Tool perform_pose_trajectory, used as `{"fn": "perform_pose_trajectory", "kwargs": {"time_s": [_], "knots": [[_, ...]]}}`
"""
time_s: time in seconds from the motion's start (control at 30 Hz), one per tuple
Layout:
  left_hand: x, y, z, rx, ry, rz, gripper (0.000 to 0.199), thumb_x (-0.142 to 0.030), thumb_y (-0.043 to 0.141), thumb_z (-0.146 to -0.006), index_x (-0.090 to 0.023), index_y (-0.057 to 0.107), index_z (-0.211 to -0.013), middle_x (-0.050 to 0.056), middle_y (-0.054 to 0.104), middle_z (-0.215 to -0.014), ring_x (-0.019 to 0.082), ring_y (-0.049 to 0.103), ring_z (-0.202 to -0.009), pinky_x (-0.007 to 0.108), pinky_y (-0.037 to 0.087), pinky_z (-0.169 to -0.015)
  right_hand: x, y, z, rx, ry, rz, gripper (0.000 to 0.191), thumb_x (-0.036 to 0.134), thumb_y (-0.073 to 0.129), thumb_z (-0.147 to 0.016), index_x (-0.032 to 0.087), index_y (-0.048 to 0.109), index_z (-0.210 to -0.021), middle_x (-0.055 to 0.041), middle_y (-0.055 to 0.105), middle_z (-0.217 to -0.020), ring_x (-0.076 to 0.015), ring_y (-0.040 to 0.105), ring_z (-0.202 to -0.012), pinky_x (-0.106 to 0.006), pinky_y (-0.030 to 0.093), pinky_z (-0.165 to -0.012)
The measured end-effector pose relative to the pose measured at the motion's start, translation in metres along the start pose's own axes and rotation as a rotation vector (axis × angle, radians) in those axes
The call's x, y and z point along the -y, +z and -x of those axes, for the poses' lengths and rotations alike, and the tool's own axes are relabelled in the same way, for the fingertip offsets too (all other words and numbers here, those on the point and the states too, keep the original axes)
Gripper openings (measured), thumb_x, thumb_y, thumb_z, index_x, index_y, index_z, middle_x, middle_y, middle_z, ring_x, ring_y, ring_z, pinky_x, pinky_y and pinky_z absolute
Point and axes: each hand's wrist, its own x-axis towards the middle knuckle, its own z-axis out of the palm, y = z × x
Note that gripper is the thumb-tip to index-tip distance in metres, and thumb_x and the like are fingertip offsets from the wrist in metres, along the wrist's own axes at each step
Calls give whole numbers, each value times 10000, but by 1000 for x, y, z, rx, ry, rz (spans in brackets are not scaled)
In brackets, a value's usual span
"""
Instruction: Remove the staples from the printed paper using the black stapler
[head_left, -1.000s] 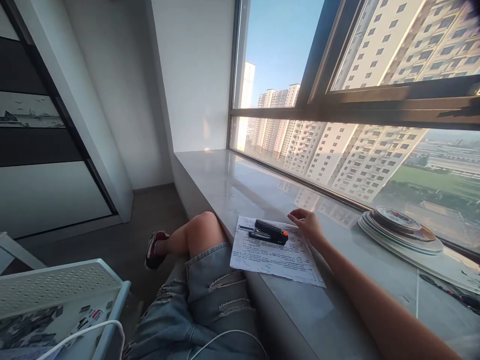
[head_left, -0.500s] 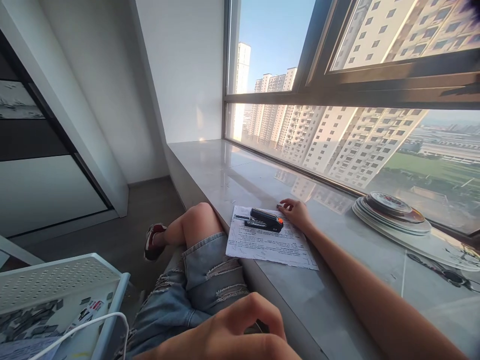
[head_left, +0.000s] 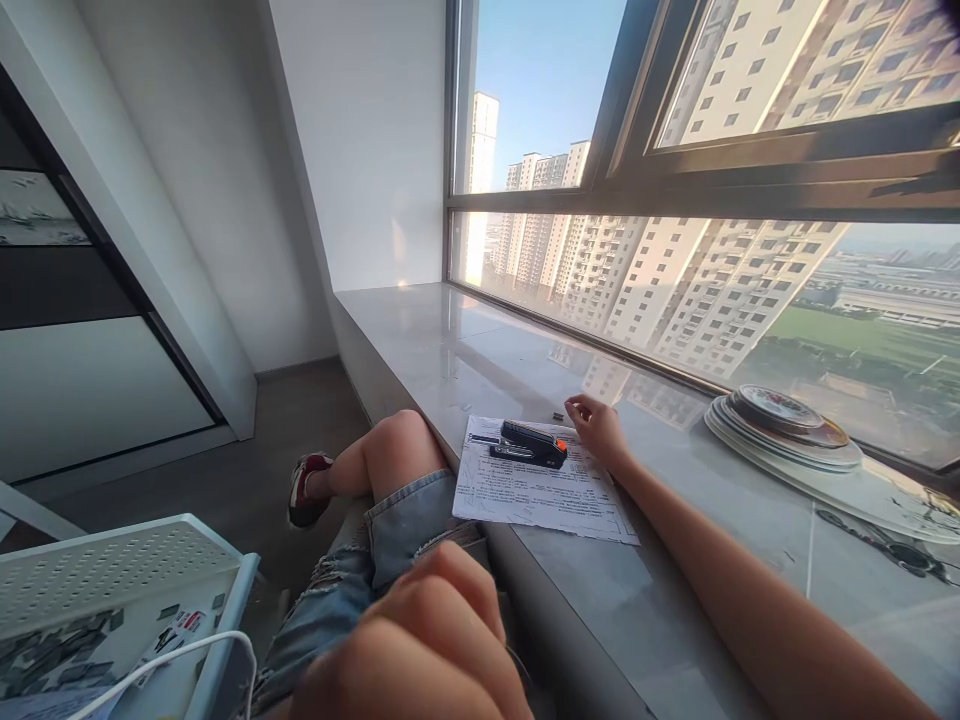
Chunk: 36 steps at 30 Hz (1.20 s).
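A white cart (head_left: 249, 600) is close by the legs, maybe so its bits are easy to reach; the left hand (head_left: 442, 625) is curled up near the lap; I can't tell if its fingers pinch anything; the printed paper (head_left: 544, 505) lies flat on the window ledge (head_left: 637, 590), which looks like a firm place to work; the stapler (head_left: 529, 445) rests on it, likely to keep it handy; a tiny dark strip, maybe staples (head_left: 558, 416), sits just past the paper's edge; the right hand (head_left: 598, 432) is beside it, fingers bent, not touching the strip; I can't tell if the tips meet; the stapler is black, with an orange spot and a thin bit poking out left.
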Motion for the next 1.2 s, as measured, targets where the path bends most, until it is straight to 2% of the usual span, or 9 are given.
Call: {"fn": "perform_pose_trajectory", "kwargs": {"time_s": [0.13,0.33,0.37,0.47,0.63,0.77,0.97,1.07,1.2], "knots": [[73,6,-44,-130,-60,40,249,-482,576,-967,-250,562,-878,-9,677,-756,140,626,-621,323,547,-671,-1,1,2,47,-43,-19,307,426,545,-877,185,717,-798,-33,649,-635,-179,562,-605,-295,387,-618],[217,17,-79,235,-321,-483,196,-323,565,-973,-190,686,-893,72,766,-915,208,708,-926,296,517,-825,-7,10,1,105,-277,50,260,320,513,-925,200,725,-835,-80,704,-889,-234,616,-859,-342,457,-796],[235,20,-81,325,-353,-618,198,-304,538,-984,-202,697,-922,67,770,-951,206,704,-942,289,508,-826,-7,11,0,130,-288,70,261,305,503,-935,199,731,-863,-89,708,-923,-246,617,-904,-354,461,-827],[269,26,-83,407,-396,-709,220,-246,519,-980,-201,721,-908,89,771,-933,236,702,-939,296,491,-791,-8,14,-1,201,-267,121,262,253,482,-951,198,738,-942,-101,722,-1005,-266,616,-989,-382,465,-891],[293,34,-91,464,-401,-761,119,-196,607,-920,-212,689,-1006,91,749,-1006,242,688,-972,286,472,-765,-3,12,2,152,-258,66,239,251,492,-963,225,722,-1025,-83,718,-1152,-275,602,-1089,-419,455,-961],[299,38,-95,445,-391,-757,135,-137,702,-823,-210,665,-931,83,737,-977,247,680,-971,297,472,-806,21,-4,7,39,-280,-115,287,369,486,-998,226,721,-918,-81,732,-1021,-268,617,-991,-418,479,-903],[294,33,-92,323,-411,-610,193,-98,615,-844,-212,674,-989,67,745,-995,213,694,-950,297,500,-850,73,-12,22,390,-518,-389,324,486,538,-988,227,692,-1109,-80,699,-1112,-234,618,-1006,-362,488,-867],[285,26,-85,238,-466,-497,244,-202,539,-909,-177,665,-1117,93,738,-1046,186,697,-904,276,521,-798,79,-1,30,416,-559,-309,385,497,623,-937,211,645,-1193,-86,694,-1070,-233,613,-959,-361,475,-856],[267,21,-74,232,-550,-338,307,-356,505,-912,-149,712,-1006,76,720,-837,179,665,-763,259,504,-661,70,8,35,405,-538,-209,340,475,601,-949,197,648,-1139,-82,683,-956,-224,602,-868,-341,466,-791]]}}
